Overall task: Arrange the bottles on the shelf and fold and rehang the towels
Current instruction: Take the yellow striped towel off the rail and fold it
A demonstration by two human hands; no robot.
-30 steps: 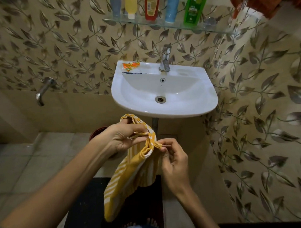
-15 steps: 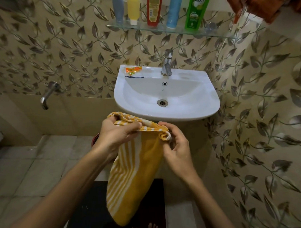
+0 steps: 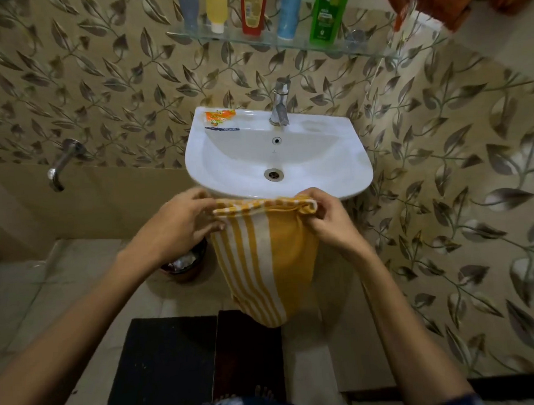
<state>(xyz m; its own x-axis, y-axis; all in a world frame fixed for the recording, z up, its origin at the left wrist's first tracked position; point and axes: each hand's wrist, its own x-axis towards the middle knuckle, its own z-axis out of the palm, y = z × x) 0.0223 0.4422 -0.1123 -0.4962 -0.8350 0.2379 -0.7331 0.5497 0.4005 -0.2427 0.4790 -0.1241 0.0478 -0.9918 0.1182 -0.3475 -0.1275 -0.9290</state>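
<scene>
A yellow towel with white stripes (image 3: 266, 263) hangs folded in front of the sink, its top edge stretched flat between my hands. My left hand (image 3: 181, 219) pinches the towel's upper left corner. My right hand (image 3: 330, 219) grips the upper right corner. On the glass shelf (image 3: 284, 44) above the tap stand several bottles in a row: grey (image 3: 188, 9), yellow (image 3: 216, 10), red (image 3: 254, 10), blue (image 3: 289, 12) and green (image 3: 328, 13). An orange towel (image 3: 452, 2) hangs at the top right, partly cut off by the frame.
The white sink (image 3: 343, 169) with a steel tap (image 3: 280, 105) sits just beyond the towel; an orange sachet (image 3: 219, 116) lies on its rim. A wall tap (image 3: 60, 165) sticks out at left. A brown bin (image 3: 186, 265) stands under the sink. Dark mats (image 3: 174, 363) lie on the floor.
My hands have moved apart and risen, pulling the bunched top edge of the yellow towel out flat. The towel now hangs wider and straighter, close to the sink's front rim.
</scene>
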